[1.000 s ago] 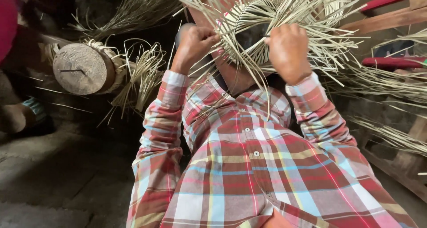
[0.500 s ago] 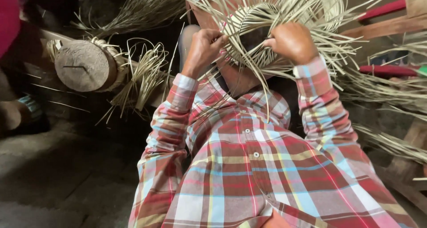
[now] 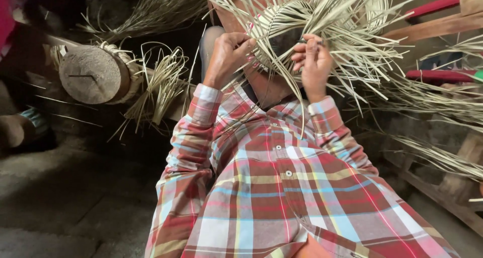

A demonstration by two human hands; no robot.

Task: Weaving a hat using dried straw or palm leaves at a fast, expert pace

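Since a second ago our hands have drawn closer together on the weave (image 3: 297, 21), and our view has swung a little to the right, so the log (image 3: 93, 74) now sits further from the left edge. Earlier both hands were spread on the two sides of the woven round; now they meet near its lower rim, right over the dark hollow at its middle.

Our left hand (image 3: 229, 54) is clenched on the left rim of the weave, thumb and fingers pinching a few pale strands (image 3: 352, 52) where the woven part ends. Our right hand (image 3: 314, 62) has turned: its fingers are raised and curled, and they seem to hold a single strand between thumb and forefinger just at the edge of the hollow. We cannot tell whether it grips more than that one strand.

We hold the weave up in front of our chest, above the plaid shirt (image 3: 287, 187), with loose strands fanning out from it on all sides and hanging down over our collar. From the way the hands have closed in, we judge that the work has passed from steadying the piece to picking out and laying one strand at the rim.

To our left the log lies on its side with a bundle of straw (image 3: 161, 82) draped over it. To our right a red bar (image 3: 435, 76) and a wooden plank (image 3: 427, 29) stand behind more loose straw. Below is a dark floor (image 3: 60, 202).
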